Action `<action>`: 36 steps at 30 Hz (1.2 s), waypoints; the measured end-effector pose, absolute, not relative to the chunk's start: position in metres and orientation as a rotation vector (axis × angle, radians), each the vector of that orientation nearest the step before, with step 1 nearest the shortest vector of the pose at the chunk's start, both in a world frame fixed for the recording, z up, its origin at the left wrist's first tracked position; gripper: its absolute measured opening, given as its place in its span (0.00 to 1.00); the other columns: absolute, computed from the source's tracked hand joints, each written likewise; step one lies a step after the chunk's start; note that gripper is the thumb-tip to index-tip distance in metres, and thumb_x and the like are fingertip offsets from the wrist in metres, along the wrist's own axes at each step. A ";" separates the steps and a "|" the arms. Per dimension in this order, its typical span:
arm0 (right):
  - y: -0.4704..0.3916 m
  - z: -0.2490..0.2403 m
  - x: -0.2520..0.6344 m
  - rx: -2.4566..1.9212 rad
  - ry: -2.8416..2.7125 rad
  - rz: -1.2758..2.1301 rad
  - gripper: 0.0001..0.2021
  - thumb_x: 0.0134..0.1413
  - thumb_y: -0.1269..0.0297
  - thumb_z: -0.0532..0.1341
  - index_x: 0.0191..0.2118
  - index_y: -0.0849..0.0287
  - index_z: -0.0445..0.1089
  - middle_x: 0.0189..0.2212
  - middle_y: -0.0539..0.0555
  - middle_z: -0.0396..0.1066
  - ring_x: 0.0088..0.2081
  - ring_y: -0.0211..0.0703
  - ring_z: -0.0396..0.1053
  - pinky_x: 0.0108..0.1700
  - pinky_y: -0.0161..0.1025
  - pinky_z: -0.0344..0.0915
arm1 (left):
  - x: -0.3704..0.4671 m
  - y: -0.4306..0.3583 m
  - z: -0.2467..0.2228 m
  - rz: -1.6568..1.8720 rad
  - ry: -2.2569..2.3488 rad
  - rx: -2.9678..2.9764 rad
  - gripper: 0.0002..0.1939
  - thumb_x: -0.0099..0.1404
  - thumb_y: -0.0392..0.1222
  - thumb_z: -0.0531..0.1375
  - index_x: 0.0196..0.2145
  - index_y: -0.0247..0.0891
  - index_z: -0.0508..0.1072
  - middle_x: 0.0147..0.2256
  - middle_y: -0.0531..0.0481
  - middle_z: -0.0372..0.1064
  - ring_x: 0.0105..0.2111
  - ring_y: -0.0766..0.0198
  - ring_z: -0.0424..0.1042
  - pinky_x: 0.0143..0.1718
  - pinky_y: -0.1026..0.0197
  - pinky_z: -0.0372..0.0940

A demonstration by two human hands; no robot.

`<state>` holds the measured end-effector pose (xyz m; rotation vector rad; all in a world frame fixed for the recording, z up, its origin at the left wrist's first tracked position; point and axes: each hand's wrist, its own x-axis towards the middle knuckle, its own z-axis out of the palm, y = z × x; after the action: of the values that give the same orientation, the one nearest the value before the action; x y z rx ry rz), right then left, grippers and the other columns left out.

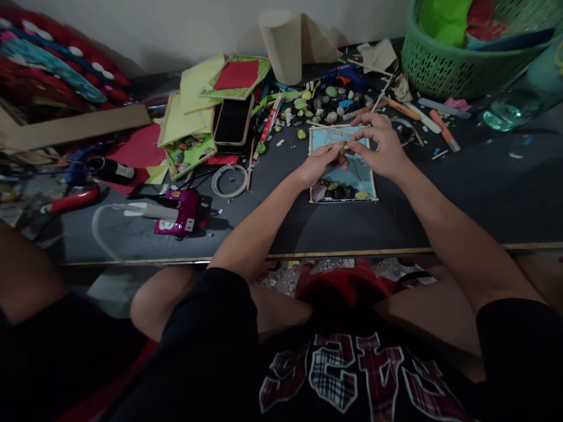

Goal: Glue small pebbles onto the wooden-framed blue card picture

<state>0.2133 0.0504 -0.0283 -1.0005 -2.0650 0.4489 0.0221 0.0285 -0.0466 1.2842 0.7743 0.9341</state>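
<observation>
My left hand (323, 163) is closed, pinching a small brown pebble (343, 144) above a framed picture. Close against it, my right hand (377, 146) has its thumb and index finger together at a tiny pale bit beside the pebble, too small to name; its other fingers are curved. Beneath both hands lies the blue picture panel (354, 171), edged with thin wooden sticks. Dark and coloured pebbles (339, 192) line its lower edge, and thin brown lines show on the blue. My hands hide part of the panel's middle.
Loose pebbles (331, 104) lie behind the panel. A green basket (440, 73) and a clear bottle (505, 111) stand at right. Leftward are a phone (233, 122), a tape roll (229, 180), a purple glue gun (182, 214) and framed panels (189, 153). Another person's leg (30, 275) shows at far left.
</observation>
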 end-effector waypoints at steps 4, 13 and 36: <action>0.050 -0.027 0.213 -1.003 -2.064 0.428 0.12 0.55 0.46 0.64 0.32 0.48 0.74 0.50 0.53 0.71 0.57 0.57 0.65 0.65 0.62 0.57 | 0.022 0.028 -0.046 0.924 0.797 1.272 0.20 0.75 0.52 0.51 0.37 0.36 0.75 0.25 0.53 0.69 0.28 0.67 0.70 0.39 0.63 0.63; 0.044 -0.021 0.213 -1.014 -2.036 0.412 0.12 0.53 0.46 0.67 0.31 0.48 0.76 0.48 0.54 0.73 0.56 0.58 0.66 0.63 0.61 0.61 | 0.022 0.030 -0.050 0.913 0.807 1.282 0.21 0.73 0.55 0.52 0.38 0.36 0.75 0.25 0.52 0.70 0.29 0.66 0.71 0.41 0.61 0.63; 0.052 -0.032 0.212 -0.958 -1.862 0.861 0.19 0.41 0.42 0.72 0.32 0.51 0.80 0.30 0.52 0.76 0.30 0.41 0.71 0.32 0.40 0.70 | 0.017 0.032 -0.047 0.846 0.721 1.604 0.26 0.69 0.63 0.53 0.33 0.37 0.75 0.30 0.46 0.74 0.33 0.63 0.70 0.41 0.61 0.64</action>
<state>0.2125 0.0516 -0.0324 -0.9579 -1.8623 0.8611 0.0166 0.0317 -0.0473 1.6042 0.7207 0.8458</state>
